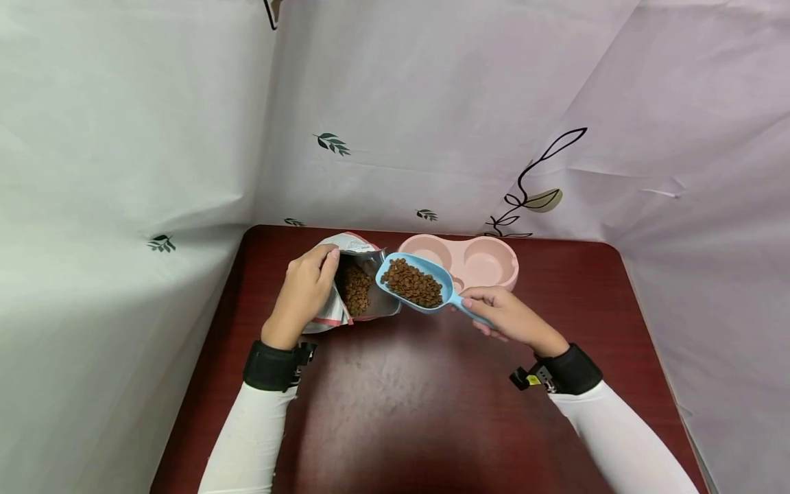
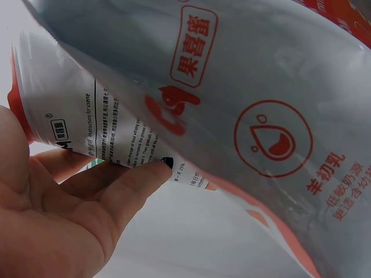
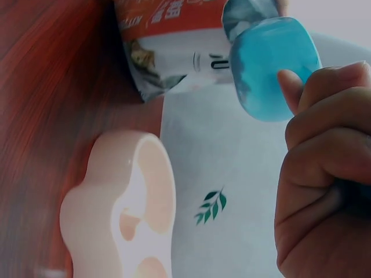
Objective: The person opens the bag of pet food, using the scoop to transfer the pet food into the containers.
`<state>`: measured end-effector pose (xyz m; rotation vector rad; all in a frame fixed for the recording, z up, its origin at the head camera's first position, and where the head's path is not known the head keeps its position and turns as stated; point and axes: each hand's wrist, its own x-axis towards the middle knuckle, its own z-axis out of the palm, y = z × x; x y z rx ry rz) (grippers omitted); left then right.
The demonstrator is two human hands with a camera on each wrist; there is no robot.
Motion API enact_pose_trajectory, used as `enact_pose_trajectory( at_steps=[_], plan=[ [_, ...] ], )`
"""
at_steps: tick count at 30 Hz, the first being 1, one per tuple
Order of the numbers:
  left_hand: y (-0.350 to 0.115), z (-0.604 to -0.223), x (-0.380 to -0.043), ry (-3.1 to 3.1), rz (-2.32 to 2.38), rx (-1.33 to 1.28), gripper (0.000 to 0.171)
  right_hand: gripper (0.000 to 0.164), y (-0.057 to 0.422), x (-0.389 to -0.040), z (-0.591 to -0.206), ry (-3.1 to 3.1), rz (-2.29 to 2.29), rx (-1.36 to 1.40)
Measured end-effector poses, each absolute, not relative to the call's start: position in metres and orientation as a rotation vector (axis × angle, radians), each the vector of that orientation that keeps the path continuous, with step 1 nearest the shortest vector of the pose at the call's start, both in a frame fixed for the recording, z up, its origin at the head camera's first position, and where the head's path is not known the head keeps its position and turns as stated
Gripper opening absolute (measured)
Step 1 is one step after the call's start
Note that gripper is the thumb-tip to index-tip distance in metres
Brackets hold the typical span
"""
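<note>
In the head view, my left hand (image 1: 302, 295) grips the top edge of a foil pet food bag (image 1: 382, 304), its mouth spread wide and brown kibble (image 1: 355, 291) visible inside. My right hand (image 1: 507, 315) holds a light blue scoop (image 1: 441, 273) by its handle. Heaped with kibble, the scoop is over the bag's right side, its front by the opening. The left wrist view shows fingers (image 2: 124, 185) curled against the printed white bag (image 2: 226, 110). From the right wrist, the scoop's underside (image 3: 272, 63) appears beyond the curled fingers.
A pink double bowl (image 1: 484, 266) stands at the back of the dark red table (image 1: 395, 391), right of the bag and behind the scoop. White cloth walls (image 1: 426, 123) with leaf prints surround the table at the back and sides.
</note>
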<state>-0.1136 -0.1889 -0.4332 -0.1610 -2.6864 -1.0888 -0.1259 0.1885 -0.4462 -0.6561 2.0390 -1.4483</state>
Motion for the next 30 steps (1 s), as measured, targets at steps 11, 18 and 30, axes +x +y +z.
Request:
enact_pose_trajectory(
  at_steps=[11, 18, 30],
  plan=[
    [-0.188, -0.433, -0.113, -2.694, -1.088, -0.172, 0.046, 0.029, 0.221, -0.145, -0.449, 2.234, -1.322, -0.525],
    [-0.188, -0.435, -0.112, -2.704, -1.085, -0.171, 0.046, 0.029, 0.229, -0.162, -0.454, 2.305, -1.174, -0.456],
    [-0.187, -0.435, -0.112, -2.703, -1.08, -0.164, 0.046, 0.035, 0.224, -0.184, -0.46, 2.311, -1.09, -0.447]
  ],
)
